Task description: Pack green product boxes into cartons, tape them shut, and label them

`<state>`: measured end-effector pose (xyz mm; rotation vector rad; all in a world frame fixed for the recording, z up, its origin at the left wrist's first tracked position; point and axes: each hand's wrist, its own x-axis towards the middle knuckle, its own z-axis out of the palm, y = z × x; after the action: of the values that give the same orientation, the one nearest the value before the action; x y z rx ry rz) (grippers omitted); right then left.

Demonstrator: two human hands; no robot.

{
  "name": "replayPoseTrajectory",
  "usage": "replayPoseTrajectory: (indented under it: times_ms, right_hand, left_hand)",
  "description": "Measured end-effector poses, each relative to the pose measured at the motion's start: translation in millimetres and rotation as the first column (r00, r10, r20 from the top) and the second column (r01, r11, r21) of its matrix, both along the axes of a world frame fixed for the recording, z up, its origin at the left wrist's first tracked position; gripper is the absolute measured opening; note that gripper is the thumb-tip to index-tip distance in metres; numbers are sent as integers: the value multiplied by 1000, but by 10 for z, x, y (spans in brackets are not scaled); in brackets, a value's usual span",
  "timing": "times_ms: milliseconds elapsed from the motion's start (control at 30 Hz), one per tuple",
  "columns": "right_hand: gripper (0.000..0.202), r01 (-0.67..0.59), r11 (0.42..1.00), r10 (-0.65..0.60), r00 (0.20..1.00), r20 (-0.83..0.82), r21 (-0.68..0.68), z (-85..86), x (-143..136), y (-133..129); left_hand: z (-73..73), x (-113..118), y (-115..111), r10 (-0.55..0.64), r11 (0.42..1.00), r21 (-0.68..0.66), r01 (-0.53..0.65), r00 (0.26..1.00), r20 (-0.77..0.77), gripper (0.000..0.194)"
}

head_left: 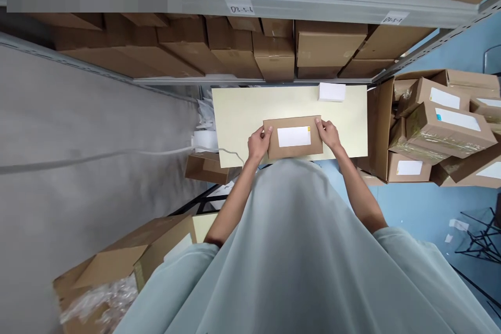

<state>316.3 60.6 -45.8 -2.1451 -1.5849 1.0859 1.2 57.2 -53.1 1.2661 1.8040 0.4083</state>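
Observation:
Between my two hands is a flat brown cardboard box (274, 150) at the near edge of a pale yellow tabletop (238, 109). A white label (294, 136) with a small yellow corner mark sits on the box's upper face. My left hand (259, 143) grips the box's left end, thumb on top. My right hand (329, 132) holds the right end the same way, thumb over the upper right corner. The fingers beneath are partly hidden. Behind the box, near the table's far edge, lies a small white block or stack (332, 92).
A large carton (379, 130) full of labelled, taped boxes stands to the right. Shelves (332, 8) packed with brown boxes rise beyond the table. At left are a white roll (205, 140), a small open box (205, 168) and a cable (168, 152). Plastic wrap (105, 300) fills a lower-left carton.

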Motion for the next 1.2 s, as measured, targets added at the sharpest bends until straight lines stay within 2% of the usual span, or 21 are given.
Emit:
replayPoseTrajectory:
  times_ms: [100, 200, 300, 400, 500, 633, 733, 833, 1033, 1200]
  right_hand:
    - [90, -14, 999, 13, 1000, -14, -45, -145, 28, 23]
    - [87, -7, 998, 0, 994, -108, -63, -241, 64, -30]
    - [85, 68, 997, -76, 973, -217, -44, -294, 135, -83]
    - [81, 150, 989, -149, 970, -193, -10, -320, 264, -77]
    - [72, 166, 985, -157, 976, -149, 51, -325, 444, -1]
    - [56, 128, 984, -111, 985, -135, 126, -316, 706, 207]
    - [46, 74, 983, -66, 997, -49, 171, -326, 888, 456]
    - [42, -17, 985, 5, 997, 72, 172, -370, 1063, 768]
    - [37, -280, 960, 269, 937, 225, 18, -514, 1385, 1320]
    - [41, -451, 889, 452, 840, 301, -75, -569, 1510, 1479]
  left_hand:
    - [-101, 60, 32, 6, 1000, -21, -7, 999, -36, 54]
    - [-189, 105, 2, 13, 999, -47, -14, 1000, -20, 53]
    - [-233, 206, -34, 35, 999, 21, -35, 999, -17, 67]
    - [-223, 373, 5, 51, 987, 157, -40, 996, -68, 83]
    - [-163, 590, 169, -51, 972, 222, 70, 994, -92, 78]
    - [-63, 962, 530, -254, 926, 264, 271, 962, -97, 64]
    - [-45, 1291, 828, -388, 863, 310, 400, 916, -102, 61]
    - [-119, 1622, 1102, -503, 805, 313, 504, 859, -93, 62]
    - [-450, 2175, 1519, -663, 723, 220, 655, 747, -48, 67]
    - [-698, 2494, 1717, -744, 662, 25, 749, 661, -95, 66]
